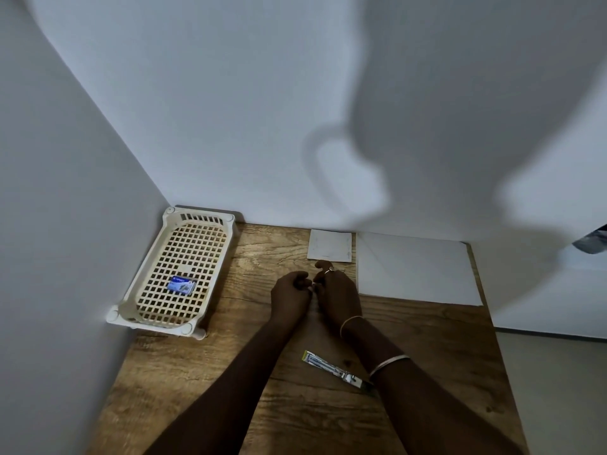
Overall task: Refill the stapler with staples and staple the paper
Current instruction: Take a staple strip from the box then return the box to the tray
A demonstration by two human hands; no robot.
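- Both hands are up over the middle of the wooden table (197,389), knuckle to knuckle. The left hand (290,297) and right hand (336,293) are both curled in, with their fingertips bunched together where the two hands meet.
- There's a tiny pale speck right at that meeting point, but honestly I can't tell if they're pinching something or what it'd be. It's too small and too dark.
- One finger of the right hand sticks up a bit towards the wall, and it's got a ring (330,269) on it. There are also two thin bangles (351,323) on that arm, one at the wrist and one further down the forearm.
- The stapler (328,367) isn't in either hand. It's lying flipped open on the table, well back from the hands on the person's side. It sits at an angle, with its yellowish end pointing up-left and its other end tucked under the right forearm.
- The staple box (181,285), a little blue thing, sits in the cream plastic basket (157,325) off to the left against the wall. It's well apart from the left hand.
- A small sheet of paper (330,244) lies flat against the back wall, just beyond the right hand's raised finger. It's close, but I wouldn't say touching.
- A big sheet of paper (414,267) lies right next to the small one, to the right of the right hand, flat on the table.
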